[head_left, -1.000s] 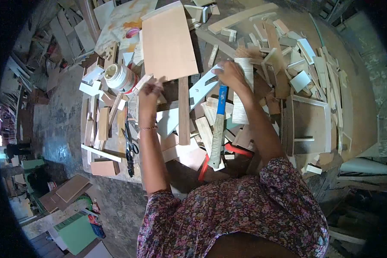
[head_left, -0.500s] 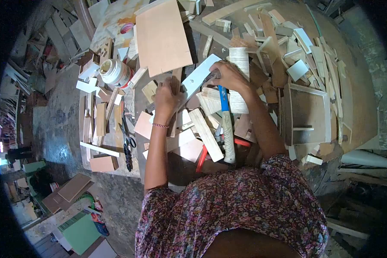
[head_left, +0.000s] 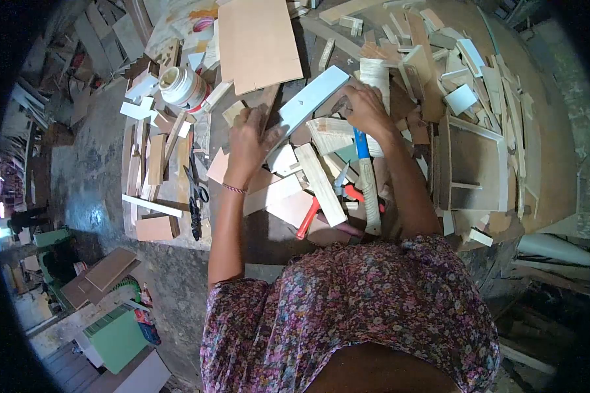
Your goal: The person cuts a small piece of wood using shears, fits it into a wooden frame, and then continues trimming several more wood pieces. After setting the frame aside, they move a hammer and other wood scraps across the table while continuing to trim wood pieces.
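As the white strip (head_left: 321, 89) likely needs steadying, left hand (head_left: 246, 147) and right hand (head_left: 368, 110) sit apart near opposite ends. Finger closure unclear.

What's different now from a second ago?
The left hand moved right, from the pale block beside the jar to the near end of the white strip. The right hand drew back toward the body from that strip's far end. The lower end of the blue-topped handle swung right. What each hand grips is hard to tell. The jar, scissors and big board stayed put.
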The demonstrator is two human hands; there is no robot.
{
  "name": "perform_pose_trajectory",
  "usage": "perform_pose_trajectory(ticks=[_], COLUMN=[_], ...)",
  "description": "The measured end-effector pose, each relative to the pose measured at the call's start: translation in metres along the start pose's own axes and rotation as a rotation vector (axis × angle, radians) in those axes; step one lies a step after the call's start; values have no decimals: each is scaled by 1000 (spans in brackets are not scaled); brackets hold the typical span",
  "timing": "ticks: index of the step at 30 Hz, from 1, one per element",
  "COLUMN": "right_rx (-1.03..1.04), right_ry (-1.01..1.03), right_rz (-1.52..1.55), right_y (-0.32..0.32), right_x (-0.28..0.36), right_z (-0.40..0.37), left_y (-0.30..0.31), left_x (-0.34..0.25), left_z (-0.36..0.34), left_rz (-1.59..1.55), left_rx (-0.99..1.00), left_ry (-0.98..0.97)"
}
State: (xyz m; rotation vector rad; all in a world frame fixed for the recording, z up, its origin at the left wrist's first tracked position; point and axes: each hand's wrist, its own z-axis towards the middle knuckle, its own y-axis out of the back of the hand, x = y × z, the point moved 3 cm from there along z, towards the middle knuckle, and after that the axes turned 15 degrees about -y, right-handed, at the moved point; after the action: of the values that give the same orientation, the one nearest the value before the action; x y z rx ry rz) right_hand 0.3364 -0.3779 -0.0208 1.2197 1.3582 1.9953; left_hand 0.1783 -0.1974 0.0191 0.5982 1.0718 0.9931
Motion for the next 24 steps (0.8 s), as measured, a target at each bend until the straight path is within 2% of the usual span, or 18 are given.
perform_pose_trajectory(ticks=[1,4,5,7,8,9,10,12,13,14,16,19,20,22,23,24], right_rx=[-120,-130,41,382,476,569,662,566,435,344,335,321,398,536,472,478], right_ry=[51,-24,-86,-207,-242,-277,-311,-280,-185,-134,-177,-231,-255,-387,-347,-357], right_rz=[1,131,159,215,207,200,193,99,89,26,22,156,147,340,285,394], right_y=[8,30,26,20,20,24,25,16,7,1,4,0,4,30,25,18], right_x=[4,17,17,20,25,37,48,65,70,71,78,65,60,58,49,42], right_z=[-7,-27,-35,-53,-65,-78,-93,-122,-138,-146,-155,-152,-146,-138,-135,-129], left_y=[-1,-8,-17,-24,-27,-30,-32,-40,-35,-48,-55,-53,-51,-47,-49,-51], left_x=[-6,-22,-23,-34,-39,-44,-50,-59,-74,-70,-70,-77,-82,-90,-91,-91], left_z=[-1,-13,-22,-35,-43,-53,-60,-80,-84,-97,-112,-118,-118,-117,-116,-116], left_rz=[3,-42,2,-92,-138,-132,-89,-182,-154,-155,-240,-308,-325,-358,-337,-307], left_rx=[-11,-34,-80,26,80,86,200,141,263,305,184,198,177,139,153,165], left_ry=[-57,-98,-83,53,123,112,164,154,160,224,214,291,273,235,251,240])
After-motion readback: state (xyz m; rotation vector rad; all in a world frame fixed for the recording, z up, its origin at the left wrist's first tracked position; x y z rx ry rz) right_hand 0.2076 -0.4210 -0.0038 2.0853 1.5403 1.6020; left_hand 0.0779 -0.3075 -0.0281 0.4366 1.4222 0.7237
